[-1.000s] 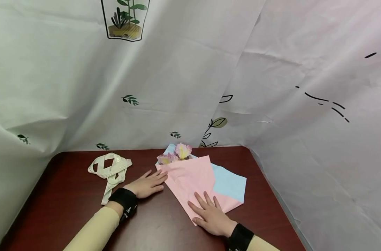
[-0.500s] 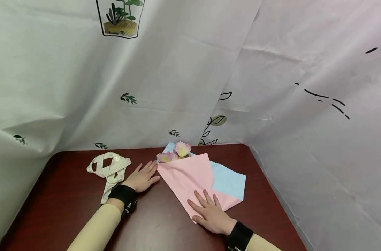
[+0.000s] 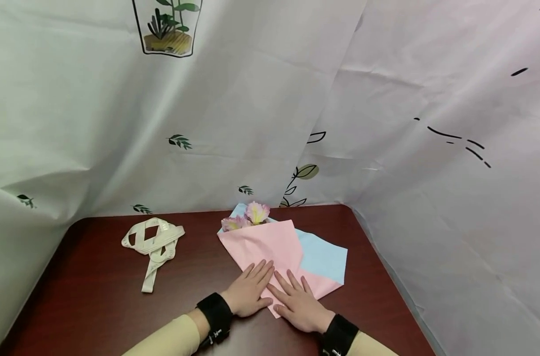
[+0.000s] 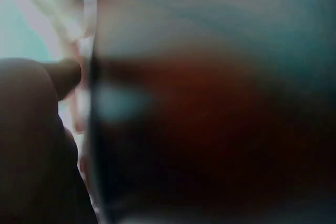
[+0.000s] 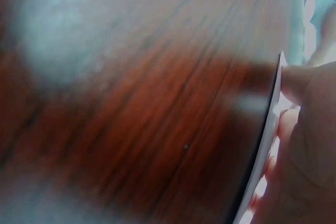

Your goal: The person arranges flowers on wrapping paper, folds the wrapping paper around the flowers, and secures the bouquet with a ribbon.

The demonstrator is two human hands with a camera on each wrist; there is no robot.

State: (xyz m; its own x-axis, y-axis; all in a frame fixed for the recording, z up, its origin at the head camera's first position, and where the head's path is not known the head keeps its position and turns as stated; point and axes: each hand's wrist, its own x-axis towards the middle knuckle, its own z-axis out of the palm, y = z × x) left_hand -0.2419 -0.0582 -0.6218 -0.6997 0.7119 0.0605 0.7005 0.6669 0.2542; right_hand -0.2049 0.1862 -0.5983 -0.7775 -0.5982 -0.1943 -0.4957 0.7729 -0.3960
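Note:
Pink wrapping paper [image 3: 265, 244] lies folded over a light blue sheet [image 3: 324, 261] on the table. Pink and yellow flowers [image 3: 256, 212] poke out of the top left of the wrap. My left hand [image 3: 248, 291] rests with straight fingers on the paper's lower left edge. Beside it my right hand [image 3: 300, 305] lies flat on the lower part of the wrap, fingers spread. The hands are close together near the bottom tip. In the right wrist view the right hand [image 5: 302, 145] touches the paper's edge; the left wrist view is mostly blurred.
A loosely coiled cream ribbon or tape [image 3: 154, 242] lies at the back left of the dark red table [image 3: 96, 296]. Printed white cloth [image 3: 234, 99] hangs behind the table and along its right side.
My left hand has moved from beside the wrap's upper left edge, down and right, onto its lower left part. The right hand stays in place on the paper.

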